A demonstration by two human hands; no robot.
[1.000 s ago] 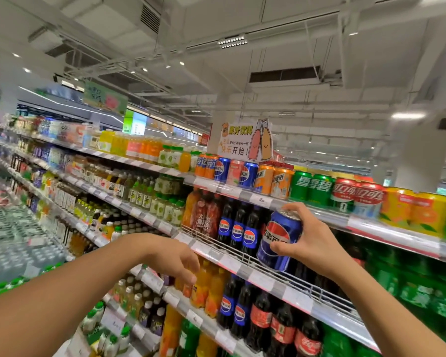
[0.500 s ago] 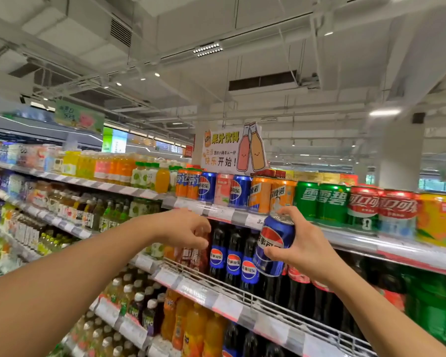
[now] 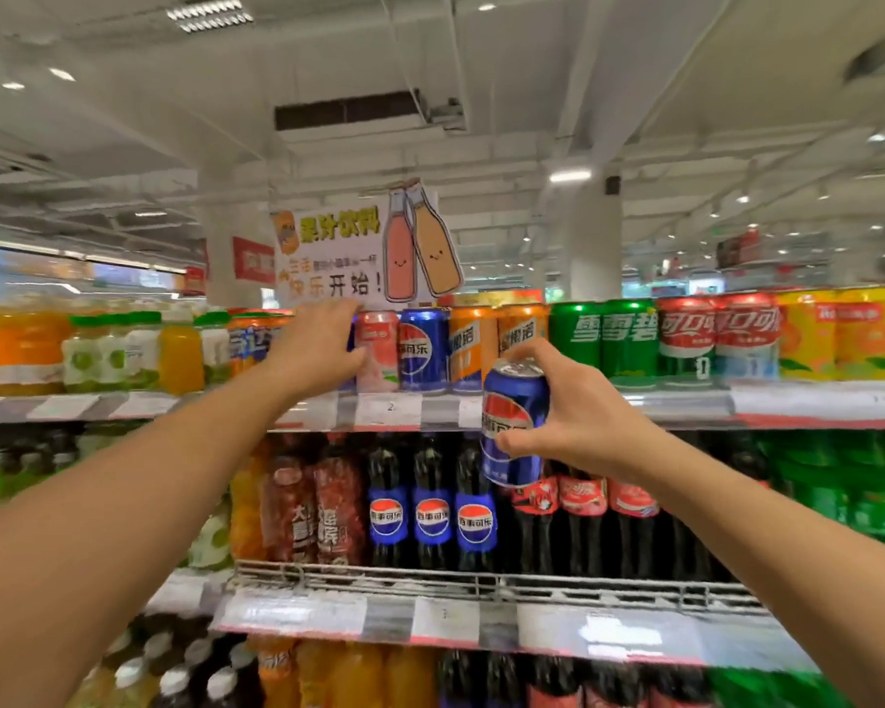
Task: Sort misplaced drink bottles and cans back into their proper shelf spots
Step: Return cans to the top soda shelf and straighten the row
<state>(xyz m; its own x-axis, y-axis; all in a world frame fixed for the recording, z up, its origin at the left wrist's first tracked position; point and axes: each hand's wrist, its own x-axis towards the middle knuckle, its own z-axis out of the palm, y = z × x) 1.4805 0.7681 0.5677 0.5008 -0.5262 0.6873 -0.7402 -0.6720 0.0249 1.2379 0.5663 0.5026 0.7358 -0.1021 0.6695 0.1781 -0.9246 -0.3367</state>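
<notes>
Since a moment ago, my left hand (image 3: 323, 339) has risen from the shelf below to the top shelf (image 3: 685, 401), where its fingers now wrap the front of a can that it hides almost entirely, just beside the pink can (image 3: 376, 350). Whether that grip has truly closed I cannot tell; the fingers curl against the row of cans.

My right hand (image 3: 578, 416) holds the blue Pepsi can (image 3: 513, 421), thumb across its lower front and fingers curled round its far side, so this grip is closed on the can. It sits tilted slightly, its top leaning toward the shelf, hanging in front of the shelf's price rail and not resting on anything.

Just beyond and above this grip stand two orange cans (image 3: 496, 344); to their left is another blue Pepsi can on the shelf (image 3: 422, 350), next to the pink one. To the right of my grip stand green cans (image 3: 604, 339), then red cans (image 3: 716, 334). Below my grip, Pepsi bottles (image 3: 433, 518) line the next shelf down.
</notes>
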